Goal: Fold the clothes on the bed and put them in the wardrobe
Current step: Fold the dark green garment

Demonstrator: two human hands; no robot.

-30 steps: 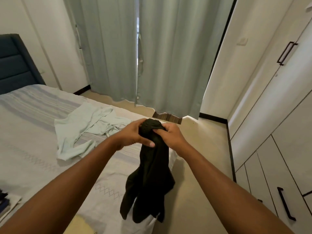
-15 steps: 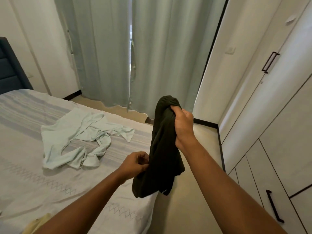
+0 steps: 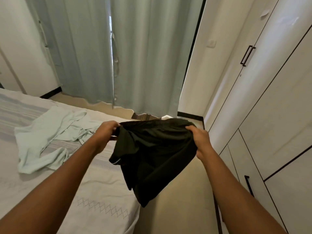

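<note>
The left hand (image 3: pixel 108 133) and right hand (image 3: pixel 200 140) are gripping the dark garment (image 3: pixel 152 154) by its top edge, fingers (image 3: pixel 191 130) curled into the cloth, holding it over the floor (image 3: pixel 179 205) just off the bed's (image 3: pixel 92 191) near corner. It is hanging bunched, so a fold may go crooked. Its shape is hard to make out; the fingertips are hidden.

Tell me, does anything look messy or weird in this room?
Yes. A pale green garment lies crumpled and twisted on the bed, not folded. The curtain has a ragged, uneven bottom edge above the floor. The dark garment hangs rumpled between the left hand and right hand.
</note>
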